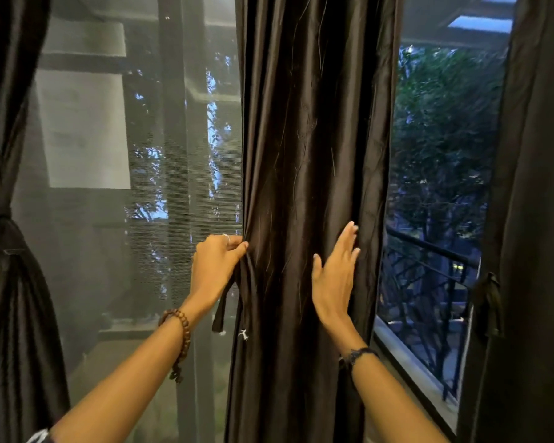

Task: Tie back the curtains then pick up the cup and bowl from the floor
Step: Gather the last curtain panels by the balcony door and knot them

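A dark brown middle curtain (314,155) hangs loose in folds in front of me. My left hand (216,263) pinches its left edge together with a dark tie strap (220,310) that dangles below the fingers. My right hand (335,276) lies flat and open against the curtain's right side, fingers pointing up. The left curtain (4,282) is gathered and bound by a tie at mid height. The right curtain (531,219) hangs at the frame's edge with a tie (488,302) on its inner side. No cup or bowl shows.
Behind the curtains is a window with a mesh screen (125,203) on the left and an open pane on the right. A black balcony railing (429,266) and trees lie outside. The sill (406,356) runs along the lower right.
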